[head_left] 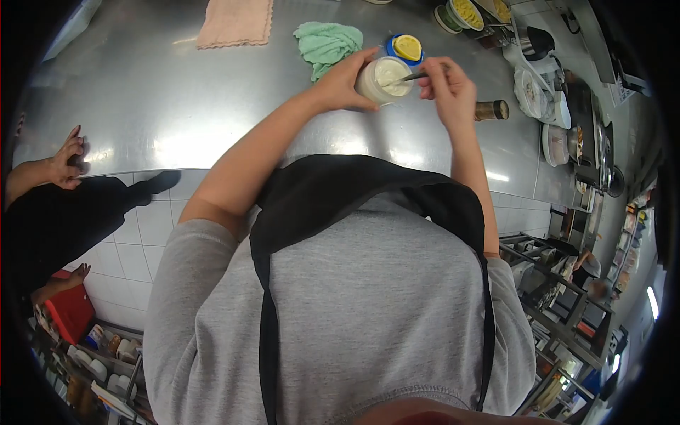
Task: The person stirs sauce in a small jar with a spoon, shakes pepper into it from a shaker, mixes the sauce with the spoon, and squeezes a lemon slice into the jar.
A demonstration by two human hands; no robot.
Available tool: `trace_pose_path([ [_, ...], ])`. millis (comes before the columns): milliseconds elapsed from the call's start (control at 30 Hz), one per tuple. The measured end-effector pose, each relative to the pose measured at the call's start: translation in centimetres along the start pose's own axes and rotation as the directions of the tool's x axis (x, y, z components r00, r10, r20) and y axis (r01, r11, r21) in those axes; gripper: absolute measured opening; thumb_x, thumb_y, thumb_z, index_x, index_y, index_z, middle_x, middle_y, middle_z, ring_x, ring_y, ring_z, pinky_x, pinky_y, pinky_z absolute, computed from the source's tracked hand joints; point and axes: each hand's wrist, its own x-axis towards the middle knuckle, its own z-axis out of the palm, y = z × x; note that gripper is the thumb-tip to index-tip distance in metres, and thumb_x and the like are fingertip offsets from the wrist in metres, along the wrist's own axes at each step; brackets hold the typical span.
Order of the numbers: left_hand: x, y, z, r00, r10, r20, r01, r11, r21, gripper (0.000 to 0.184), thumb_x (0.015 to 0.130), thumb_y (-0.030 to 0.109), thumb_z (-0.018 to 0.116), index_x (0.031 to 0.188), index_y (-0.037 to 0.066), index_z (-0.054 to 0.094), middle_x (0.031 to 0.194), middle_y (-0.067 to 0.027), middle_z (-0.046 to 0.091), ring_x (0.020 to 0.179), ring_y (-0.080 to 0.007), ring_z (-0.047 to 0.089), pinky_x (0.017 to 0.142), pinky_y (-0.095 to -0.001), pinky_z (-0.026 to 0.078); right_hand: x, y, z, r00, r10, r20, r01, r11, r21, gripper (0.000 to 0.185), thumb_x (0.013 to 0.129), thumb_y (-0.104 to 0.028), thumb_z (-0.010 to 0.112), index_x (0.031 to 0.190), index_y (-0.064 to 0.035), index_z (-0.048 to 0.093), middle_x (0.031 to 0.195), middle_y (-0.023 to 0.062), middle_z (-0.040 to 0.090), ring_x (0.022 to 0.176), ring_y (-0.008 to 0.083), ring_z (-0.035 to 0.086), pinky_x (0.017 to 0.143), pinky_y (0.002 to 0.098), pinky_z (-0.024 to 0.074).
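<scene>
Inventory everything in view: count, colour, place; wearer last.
Tub: one, clear, pale contents, upper centre
Utensil: one, grey, tip in tub
Disc: one, blue, beside tub
Lemon: one, yellow, on disc
Cloths: two, green, pink, left of disc
Jar: one, brown, right of tub
Food containers: at least two, yellow contents, upper right
Bag: one, whitish, right side
Counter: one, silver, ahead
Red object: one, red, lower left
Racks: several, grey, lower sides; contents unclear
Others' hands: two, bare, left
Apron: one, black, torso
Shirt: one, grey, torso
Left hand: one, around tub
Right hand: one, on utensil
</scene>
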Motion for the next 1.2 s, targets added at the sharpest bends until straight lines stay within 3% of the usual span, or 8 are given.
trace_pose_path([
  [67,-0.2,0.2,0.6,0.987,0.144,-0.078,-0.101,0.911,0.401,0.106,0.055,0.030,0.085,0.141,0.006,0.026,0.126,-0.0163,0.045,0.121,-0.0312,0.042,0.104,-0.0374,0.032,0.3,-1.3,-1.3,0.998,-0.017,-0.062,0.015,0.999,-0.032,0.022,0.094,-0.020,0.054,0.087,-0.0009,0.062,0.069,0.0047,0.062,0.052,0.0055,0.054,0.048,0.0200,0.0443],
  [167,-0.5,0.7,0.7,0.989,0.115,-0.092,-0.057,0.875,0.480,0.102,0.056,0.030,0.085,0.139,0.007,0.030,0.124,-0.0154,0.047,0.118,-0.0320,0.044,0.102,-0.0373,0.033,0.2,-0.9,-0.7,0.993,0.003,-0.116,-0.001,1.000,0.015,0.023,0.094,-0.021,0.054,0.086,-0.0016,0.063,0.068,0.0044,0.061,0.053,0.0054,0.054,0.048,0.0193,0.0436],
  [300,0.0,0.0,-0.2,0.988,0.156,-0.003,-0.142,0.909,0.391,0.102,0.055,0.032,0.085,0.138,0.006,0.032,0.125,-0.0145,0.046,0.119,-0.0305,0.043,0.102,-0.0375,0.033,-0.1,1.3,0.7,1.000,0.017,-0.008,-0.016,1.000,0.008,0.023,0.093,-0.022,0.056,0.086,-0.0016,0.063,0.068,0.0038,0.062,0.052,0.0051,0.053,0.048,0.0190,0.0428],
  [367,-0.1,0.2,-0.5,0.998,0.005,0.070,-0.009,0.999,0.046,0.101,0.053,0.034,0.085,0.136,0.006,0.034,0.126,-0.0140,0.046,0.120,-0.0294,0.042,0.102,-0.0377,0.033,0.0,0.5,0.2,0.999,-0.006,0.034,0.009,0.997,-0.078,0.021,0.092,-0.021,0.057,0.086,-0.0013,0.063,0.068,0.0037,0.062,0.051,0.0051,0.052,0.049,0.0188,0.0429],
  [567,-0.3,0.4,0.6,0.991,0.115,-0.067,-0.070,0.878,0.474,0.095,0.054,0.030,0.085,0.132,0.005,0.038,0.125,-0.0132,0.047,0.117,-0.0286,0.046,0.100,-0.0370,0.035,-0.1,-1.5,-0.5,0.993,-0.026,-0.119,0.022,0.999,-0.034,0.022,0.092,-0.020,0.056,0.087,-0.0002,0.063,0.065,0.0032,0.061,0.051,0.0050,0.052,0.048,0.0188,0.0425],
  [700,-0.3,0.4,0.2,0.991,0.127,-0.053,-0.088,0.884,0.460,0.094,0.055,0.028,0.085,0.133,0.005,0.037,0.124,-0.0124,0.048,0.116,-0.0279,0.047,0.101,-0.0362,0.036,-0.6,0.7,0.6,1.000,-0.012,0.010,0.012,0.999,-0.042,0.022,0.092,-0.020,0.057,0.087,0.0000,0.063,0.065,0.0031,0.061,0.051,0.0047,0.052,0.048,0.0193,0.0422],
  [867,-0.4,1.3,0.0,0.999,-0.026,0.028,0.026,1.000,0.009,0.087,0.053,0.024,0.082,0.128,0.003,0.042,0.120,-0.0142,0.052,0.112,-0.0282,0.050,0.098,-0.0362,0.039,-0.3,-1.8,-1.4,0.991,-0.044,-0.128,0.043,0.999,-0.015,0.023,0.093,-0.021,0.056,0.088,0.0006,0.063,0.065,0.0036,0.060,0.051,0.0048,0.051,0.046,0.0195,0.0407],
  [1200,0.3,-1.7,1.0,0.977,0.203,-0.067,-0.178,0.946,0.269,0.102,0.048,0.039,0.088,0.129,0.001,0.040,0.121,-0.0179,0.049,0.115,-0.0321,0.048,0.098,-0.0380,0.037,-0.5,1.3,-1.7,0.983,0.034,-0.179,-0.042,0.998,-0.042,0.024,0.095,-0.026,0.053,0.096,-0.0039,0.061,0.074,-0.0003,0.061,0.059,0.0035,0.053,0.049,0.0169,0.0408],
])
